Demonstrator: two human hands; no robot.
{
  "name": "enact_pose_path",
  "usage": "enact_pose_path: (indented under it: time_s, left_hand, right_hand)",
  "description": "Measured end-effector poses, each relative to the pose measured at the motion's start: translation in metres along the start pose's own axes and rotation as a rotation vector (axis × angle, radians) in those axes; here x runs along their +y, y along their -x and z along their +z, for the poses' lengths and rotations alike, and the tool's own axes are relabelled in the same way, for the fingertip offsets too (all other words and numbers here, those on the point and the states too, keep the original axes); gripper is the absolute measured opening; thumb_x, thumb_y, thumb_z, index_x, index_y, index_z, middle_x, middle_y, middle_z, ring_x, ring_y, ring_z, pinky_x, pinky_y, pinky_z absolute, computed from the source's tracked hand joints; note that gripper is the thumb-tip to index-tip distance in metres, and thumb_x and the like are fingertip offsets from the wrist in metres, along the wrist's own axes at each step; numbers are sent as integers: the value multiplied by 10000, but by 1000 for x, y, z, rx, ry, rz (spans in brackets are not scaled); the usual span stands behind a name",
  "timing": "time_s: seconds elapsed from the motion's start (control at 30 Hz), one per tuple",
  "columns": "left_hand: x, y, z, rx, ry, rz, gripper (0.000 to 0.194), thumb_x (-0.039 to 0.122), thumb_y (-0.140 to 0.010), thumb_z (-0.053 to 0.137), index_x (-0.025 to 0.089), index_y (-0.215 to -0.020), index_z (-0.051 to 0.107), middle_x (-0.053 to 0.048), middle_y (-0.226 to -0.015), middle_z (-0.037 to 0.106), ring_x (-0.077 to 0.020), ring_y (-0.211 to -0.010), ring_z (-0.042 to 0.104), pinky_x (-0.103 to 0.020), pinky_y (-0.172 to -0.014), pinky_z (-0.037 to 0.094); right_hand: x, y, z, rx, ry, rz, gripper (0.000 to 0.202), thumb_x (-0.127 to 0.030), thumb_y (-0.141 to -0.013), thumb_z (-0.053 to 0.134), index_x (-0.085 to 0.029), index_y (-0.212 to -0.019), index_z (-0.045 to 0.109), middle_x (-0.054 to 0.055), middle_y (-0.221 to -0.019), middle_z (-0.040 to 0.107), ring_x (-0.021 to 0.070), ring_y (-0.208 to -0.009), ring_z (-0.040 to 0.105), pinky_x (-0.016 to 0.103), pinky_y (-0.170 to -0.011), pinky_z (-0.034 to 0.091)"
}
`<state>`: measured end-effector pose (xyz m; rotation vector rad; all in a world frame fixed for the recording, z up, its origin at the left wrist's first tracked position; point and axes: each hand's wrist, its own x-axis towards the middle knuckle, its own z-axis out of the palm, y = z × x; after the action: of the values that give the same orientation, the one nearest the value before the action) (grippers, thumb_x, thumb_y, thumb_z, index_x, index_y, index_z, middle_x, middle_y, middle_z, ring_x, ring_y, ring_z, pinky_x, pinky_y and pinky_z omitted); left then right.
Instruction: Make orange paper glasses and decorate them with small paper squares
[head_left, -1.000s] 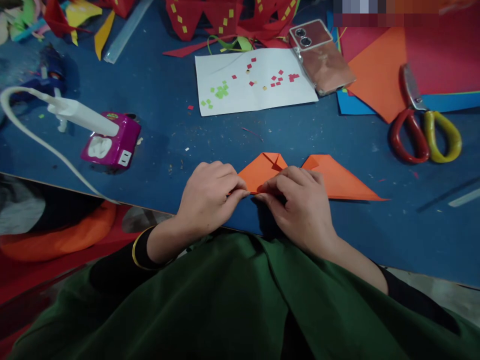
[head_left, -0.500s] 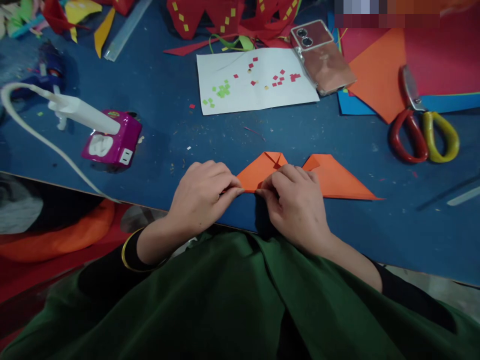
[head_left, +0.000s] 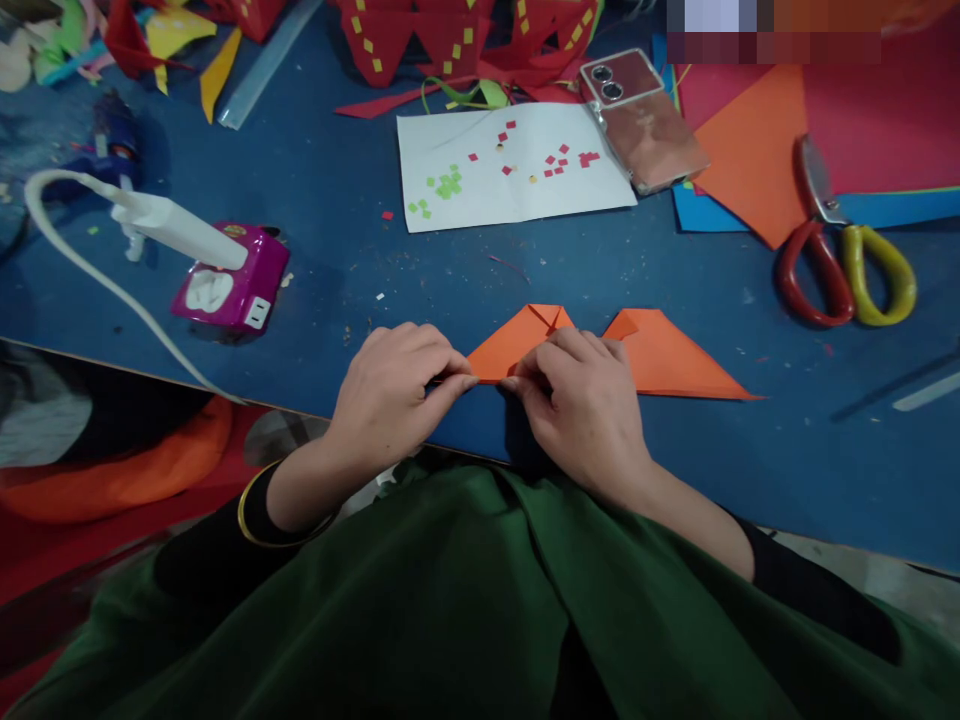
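A folded orange paper lies flat near the front edge of the blue table, with two raised peaks and a long point to the right. My left hand pinches its left tip between thumb and fingers. Over its middle, my right hand has the thumb and fingers pressed together on the lower folded edge. That hand covers the centre of the paper. Beyond both hands lies a white sheet scattered with small red, green and yellow paper squares.
Scissors with red and yellow handles lie at the right, beside coloured paper sheets. A phone overlaps the white sheet. At left stand a purple socket block with a white plug and cable, and a glue gun. Red paper shapes sit behind.
Both hands have slid slightly left along the lower edge of the orange paper, still pinching it. The paper has hardly moved. The view has shifted a little.
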<state>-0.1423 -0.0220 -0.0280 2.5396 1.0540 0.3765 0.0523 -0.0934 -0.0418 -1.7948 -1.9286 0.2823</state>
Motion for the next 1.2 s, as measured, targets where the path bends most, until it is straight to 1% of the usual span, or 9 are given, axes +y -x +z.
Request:
enact_pose_path:
  time_s: [0.13,0.23,0.37,0.43,0.57,0.67,0.93,1.07,1.2]
  left_hand:
    - [-3,2,-2,0,-37,-10,236,349,-979,564,229,-805,670,-24,-840,716,-216,-817,620,-372,-692,366]
    - [-2,0,-2,-25,-63,-15,204,311,-959,578,217,-799,664,-35,-836,709,-227,-819,615,-375,-681,364]
    - [-2,-3,-3,-44,-28,-49,177,295,-933,618,218,-784,676,-24,-829,706,-225,-822,615,-370,-691,366]
    - [-2,-2,-4,-30,32,-69,175,307,-929,633,229,-781,688,-9,-827,711,-214,-828,625,-365,-713,379]
    - [-5,3,-5,48,101,-88,176,296,-922,643,232,-762,680,6,-820,720,-192,-816,645,-359,-753,399]
    - [-7,6,-4,68,52,-92,180,301,-928,625,239,-765,671,2,-817,717,-199,-801,637,-373,-753,392]
    - [-5,2,-6,-30,-82,-102,154,307,-900,604,232,-769,630,-27,-795,680,-237,-790,603,-384,-700,379]
    - [-4,2,-6,-6,-61,-132,164,322,-895,606,229,-760,621,-24,-785,673,-223,-770,599,-373,-695,384]
    - [-7,6,-6,34,-89,-153,141,289,-892,609,234,-763,620,-25,-777,675,-226,-766,608,-378,-695,395]
  right_hand:
    - [0,0,-1,-10,-7,6,153,-207,-908,621,-189,-758,596,46,-799,620,222,-802,555,358,-736,337]
    - [-1,-1,-1,-11,0,9,154,-209,-899,631,-188,-752,590,43,-791,607,222,-798,546,355,-729,330]
    - [-1,-1,-2,-19,-3,8,157,-225,-886,669,-180,-753,600,28,-774,587,206,-766,525,354,-727,325]
    - [-1,-1,-1,-10,-9,4,184,-264,-893,686,-180,-752,603,22,-768,584,196,-750,513,352,-726,324]
    - [0,-1,0,11,2,4,220,-299,-915,675,-188,-744,592,22,-770,586,191,-750,498,348,-724,317]
    - [-1,-1,1,9,20,6,233,-294,-925,656,-195,-731,573,28,-771,587,197,-758,497,348,-727,312]
    - [-2,-2,2,-2,59,2,216,-283,-921,652,-198,-742,565,37,-780,583,206,-760,493,350,-717,303]
    - [-2,-1,3,2,64,12,193,-271,-911,668,-196,-762,572,41,-804,595,215,-784,510,354,-729,307]
    - [-2,-2,4,-4,68,18,172,-264,-892,695,-187,-784,585,46,-821,608,231,-825,529,360,-747,313]
